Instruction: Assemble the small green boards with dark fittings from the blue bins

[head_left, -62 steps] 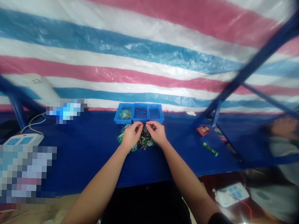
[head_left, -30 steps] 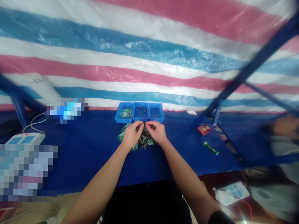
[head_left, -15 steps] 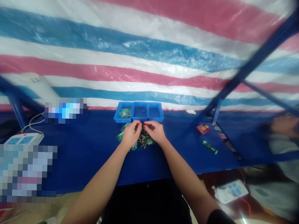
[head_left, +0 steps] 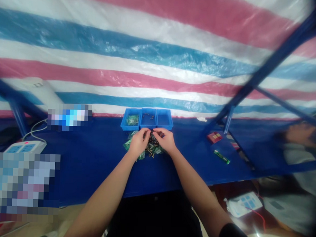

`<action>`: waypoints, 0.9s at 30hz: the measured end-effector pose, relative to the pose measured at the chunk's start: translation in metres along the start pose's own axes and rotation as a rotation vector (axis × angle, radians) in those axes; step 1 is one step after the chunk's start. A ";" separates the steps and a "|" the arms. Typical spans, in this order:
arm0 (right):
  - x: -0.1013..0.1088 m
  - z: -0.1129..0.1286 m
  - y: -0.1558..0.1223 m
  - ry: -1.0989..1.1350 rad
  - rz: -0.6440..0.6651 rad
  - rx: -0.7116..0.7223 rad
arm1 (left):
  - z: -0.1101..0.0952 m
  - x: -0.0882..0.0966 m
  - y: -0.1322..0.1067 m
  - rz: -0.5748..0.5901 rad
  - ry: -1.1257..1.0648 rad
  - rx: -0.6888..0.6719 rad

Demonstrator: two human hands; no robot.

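My left hand [head_left: 139, 142] and my right hand [head_left: 165, 140] meet above a heap of small parts [head_left: 152, 151], fingertips pinched close together. Whatever sits between the fingers is too small and dark to name. Green circuit boards and brass-coloured metal pieces make up the heap on the blue table. Just beyond my fingers stand three blue bins side by side. The left bin [head_left: 123, 123] contains green boards, the middle bin [head_left: 148, 126] a few small metal pieces, and in the right bin [head_left: 164, 119] I see only its blue floor.
Power strips [head_left: 24, 147] with cables lie at the left table edge. On the right are a red box [head_left: 214, 137] and a green strip-shaped pack [head_left: 221, 157]. Blue metal posts [head_left: 242, 92] rise at both sides. Another person [head_left: 299, 137] sits blurred at far right.
Both hands stay almost in the same place, with fingertips still together. Only slight finger movement and a tiny shift of the view show.
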State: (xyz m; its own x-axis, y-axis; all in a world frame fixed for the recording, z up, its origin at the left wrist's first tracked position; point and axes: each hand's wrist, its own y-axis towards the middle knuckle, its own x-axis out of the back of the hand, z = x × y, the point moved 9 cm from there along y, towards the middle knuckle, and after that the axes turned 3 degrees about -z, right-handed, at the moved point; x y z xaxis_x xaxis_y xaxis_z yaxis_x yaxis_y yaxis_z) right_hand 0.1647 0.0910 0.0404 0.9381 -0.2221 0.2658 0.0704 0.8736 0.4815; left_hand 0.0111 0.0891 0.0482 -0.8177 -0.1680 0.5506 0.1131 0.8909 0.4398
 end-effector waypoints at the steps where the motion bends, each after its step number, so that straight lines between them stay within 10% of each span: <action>1: 0.000 0.000 0.000 -0.002 -0.001 -0.002 | 0.000 0.000 0.000 0.004 -0.002 0.000; 13: 0.001 0.004 0.000 0.062 0.006 -0.059 | -0.003 0.001 0.000 0.019 0.020 -0.011; 21: 0.061 -0.012 0.006 0.027 -0.450 -0.160 | 0.002 -0.003 -0.001 0.042 0.011 0.011; 27: 0.065 -0.023 0.013 0.051 -0.417 -0.178 | 0.005 -0.006 -0.001 0.039 0.018 0.001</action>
State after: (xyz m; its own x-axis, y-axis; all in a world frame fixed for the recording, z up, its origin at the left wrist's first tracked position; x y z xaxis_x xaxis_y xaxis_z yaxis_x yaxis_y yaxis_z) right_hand 0.2339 0.0975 0.0446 0.8324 -0.5531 0.0357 0.4988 0.7756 0.3868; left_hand 0.0128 0.0911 0.0408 -0.8026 -0.1405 0.5798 0.1443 0.8973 0.4172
